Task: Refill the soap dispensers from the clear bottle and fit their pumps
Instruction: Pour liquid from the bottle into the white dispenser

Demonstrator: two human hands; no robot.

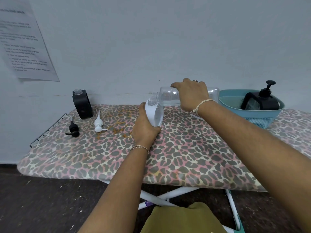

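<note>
Grips the white dispenser (155, 113) with the left hand (144, 130), steadying it on the bench (185, 157). Holds the clear bottle (168, 96) in the right hand (191, 95), curled round its body, tipped almost flat just right of the dispenser, neck at its open mouth. Best to keep neck over mouth, lift the bottle's base slowly, hold the dispenser firm. Probably next: white pump (99, 124), lying to the dispenser's left.
</note>
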